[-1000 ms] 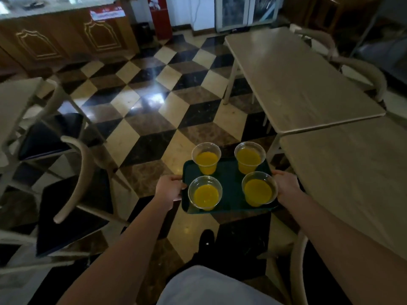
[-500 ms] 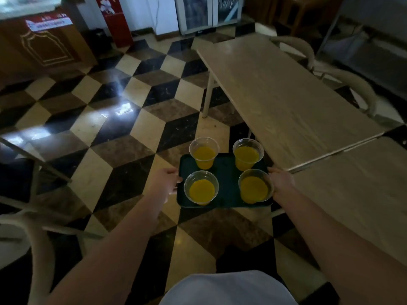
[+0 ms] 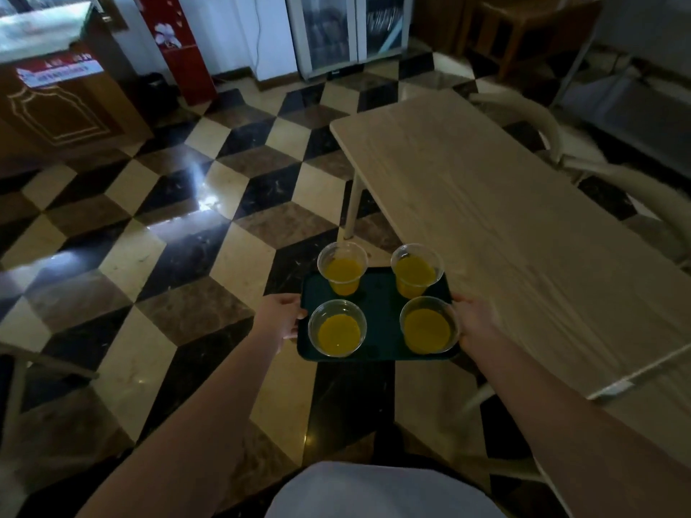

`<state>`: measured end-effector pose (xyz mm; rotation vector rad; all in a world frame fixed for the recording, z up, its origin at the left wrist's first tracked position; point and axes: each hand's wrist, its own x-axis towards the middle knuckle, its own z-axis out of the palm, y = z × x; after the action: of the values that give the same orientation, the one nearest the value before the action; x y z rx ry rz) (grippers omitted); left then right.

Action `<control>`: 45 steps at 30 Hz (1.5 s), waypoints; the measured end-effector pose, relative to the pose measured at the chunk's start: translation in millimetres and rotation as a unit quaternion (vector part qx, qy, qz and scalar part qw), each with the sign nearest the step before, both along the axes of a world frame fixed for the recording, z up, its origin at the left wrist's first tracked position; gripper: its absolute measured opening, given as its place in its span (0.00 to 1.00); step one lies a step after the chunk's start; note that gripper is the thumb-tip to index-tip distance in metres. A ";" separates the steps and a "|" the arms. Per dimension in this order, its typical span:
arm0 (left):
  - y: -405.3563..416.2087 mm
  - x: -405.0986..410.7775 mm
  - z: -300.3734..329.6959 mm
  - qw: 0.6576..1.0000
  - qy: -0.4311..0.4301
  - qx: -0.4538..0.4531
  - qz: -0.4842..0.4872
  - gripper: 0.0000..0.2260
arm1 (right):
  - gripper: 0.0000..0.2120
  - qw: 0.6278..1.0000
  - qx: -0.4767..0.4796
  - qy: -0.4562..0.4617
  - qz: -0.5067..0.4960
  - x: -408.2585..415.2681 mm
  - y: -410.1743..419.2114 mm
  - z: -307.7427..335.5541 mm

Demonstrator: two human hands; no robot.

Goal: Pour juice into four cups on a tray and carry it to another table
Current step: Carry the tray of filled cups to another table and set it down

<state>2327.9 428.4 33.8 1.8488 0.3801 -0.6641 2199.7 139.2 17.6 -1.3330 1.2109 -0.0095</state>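
A dark green tray (image 3: 379,312) hangs level in the air over the checkered floor, just left of a pale wooden table (image 3: 504,218). Several clear plastic cups of orange juice stand upright on it: a far left cup (image 3: 342,269), a far right cup (image 3: 415,269), a near left cup (image 3: 337,328) and a near right cup (image 3: 428,325). My left hand (image 3: 280,317) grips the tray's left edge. My right hand (image 3: 476,323) grips its right edge, beside the near right cup and over the table's left side.
Pale chairs (image 3: 538,121) stand along the far side of the wooden table, and a second table (image 3: 654,413) adjoins it at near right. A brown counter (image 3: 63,110), a red cabinet (image 3: 179,46) and a glass-door fridge (image 3: 344,31) line the back wall. A chair frame (image 3: 22,372) sits at left.
I have walked forward with the tray. The chairs on the left have slid out of view, and the wooden table has come nearer on the right. Both hands keep their hold.
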 end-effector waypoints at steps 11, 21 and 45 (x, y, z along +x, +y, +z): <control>-82.8 220.4 4.9 0.998 -0.004 0.005 -0.070 0.12 | 0.11 0.996 0.019 -0.020 -0.083 168.7 -51.4 21.0; -193.4 408.4 14.4 0.969 -0.019 0.014 -0.245 0.14 | 0.10 0.967 -0.005 -0.045 -0.251 277.9 -92.3 21.6; -466.4 473.0 -43.5 0.873 0.046 0.054 -0.482 0.19 | 0.18 0.857 0.050 -0.016 -0.513 285.9 -206.5 -25.0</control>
<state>2801.0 -38.0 -9.7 2.0635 -0.5212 -1.4200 2485.5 -67.4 -7.3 -0.4604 1.7364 -0.7167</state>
